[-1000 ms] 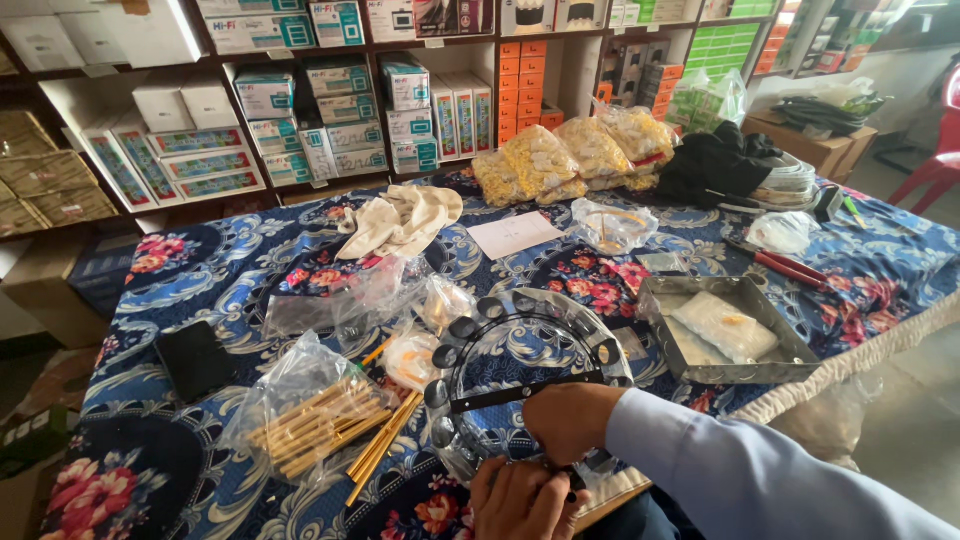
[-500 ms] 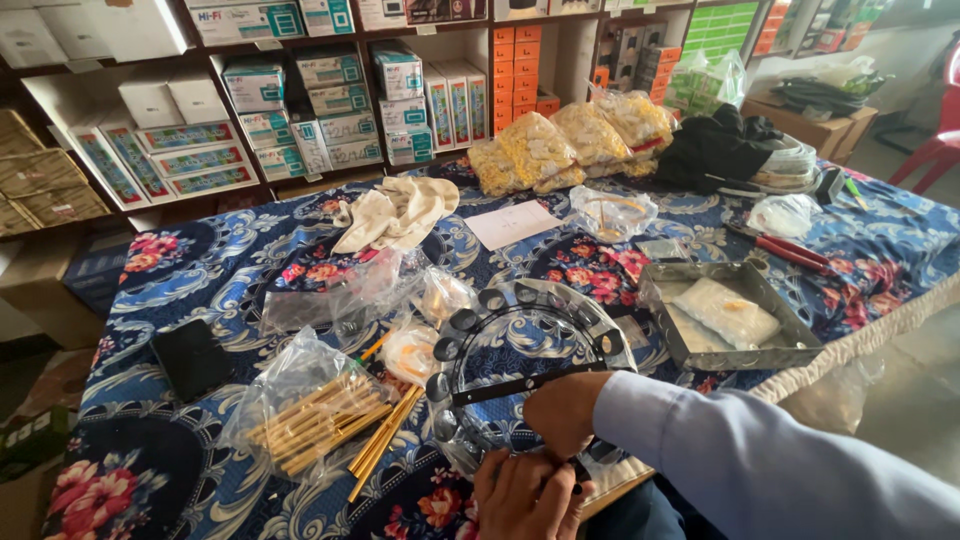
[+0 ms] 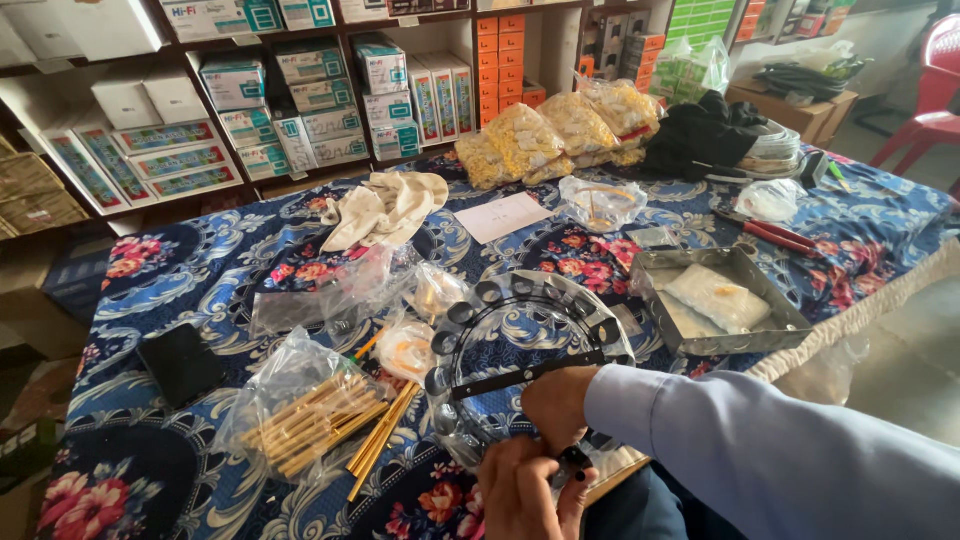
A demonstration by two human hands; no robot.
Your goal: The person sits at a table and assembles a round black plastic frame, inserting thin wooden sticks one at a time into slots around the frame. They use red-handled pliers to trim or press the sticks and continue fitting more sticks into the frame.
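Observation:
A round metal ring frame (image 3: 590,312) with several black sockets around its rim lies on the floral tablecloth in front of me. A black bar (image 3: 500,380) crosses its near side. My right hand (image 3: 553,405), in a light blue sleeve, grips the ring's near edge where the bar ends. Just below it, my left hand (image 3: 520,492) pinches a small black part (image 3: 571,464) against the ring's rim.
Left of the ring lie a clear bag of gold rods (image 3: 300,410) and loose gold rods (image 3: 380,440). A metal tray (image 3: 765,330) with a white packet sits on the right. Further off are a black case (image 3: 180,365), cloth gloves (image 3: 385,205), a paper sheet (image 3: 503,215), red pliers (image 3: 770,235) and shelves of boxes (image 3: 300,90).
Both hands stay at the ring's near edge, working closer together. The view has shifted slightly.

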